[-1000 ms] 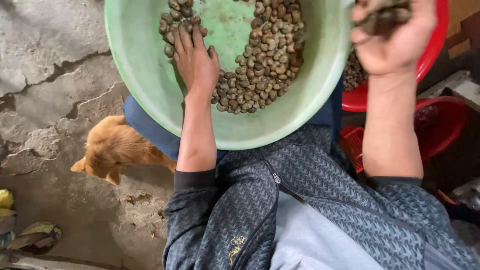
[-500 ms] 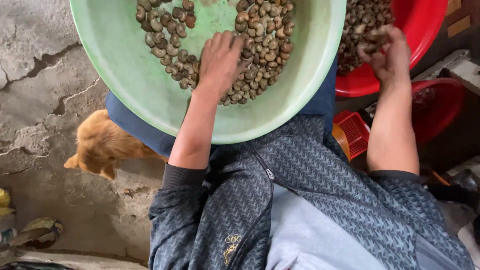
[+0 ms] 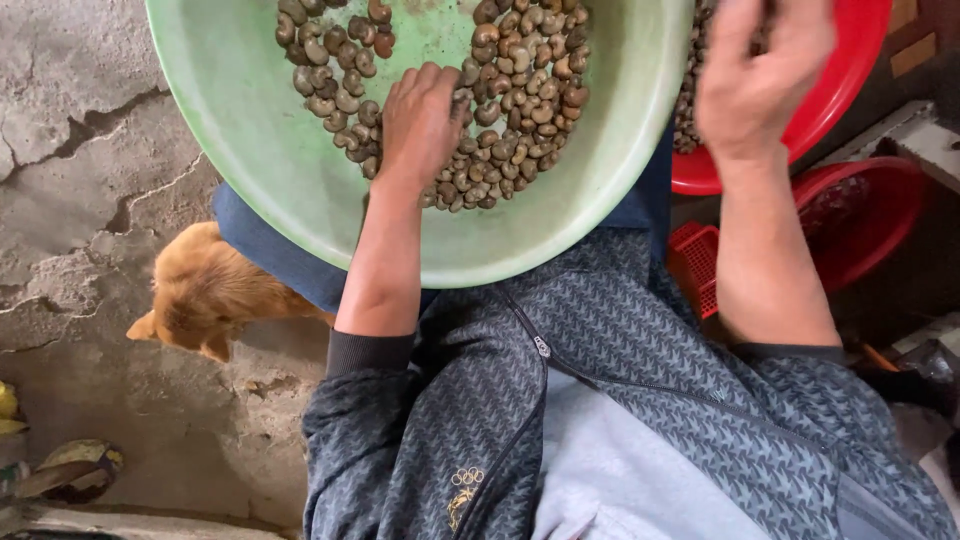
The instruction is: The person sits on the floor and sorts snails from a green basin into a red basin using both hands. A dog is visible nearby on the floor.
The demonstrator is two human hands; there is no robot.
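Two hands: left hand (image 3: 420,125) palm-down on nuts (image 3: 520,110); right hand (image 3: 760,70) raised, blurred.

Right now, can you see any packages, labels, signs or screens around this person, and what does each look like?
No packages, signs or screens show.
Emblem: small gold ring design on the dark patterned jacket, low on the chest left of the zip.
Tan patches: two small rectangles, perhaps labels, on a dark surface at the upper right beyond the red bowl; too small to tell.
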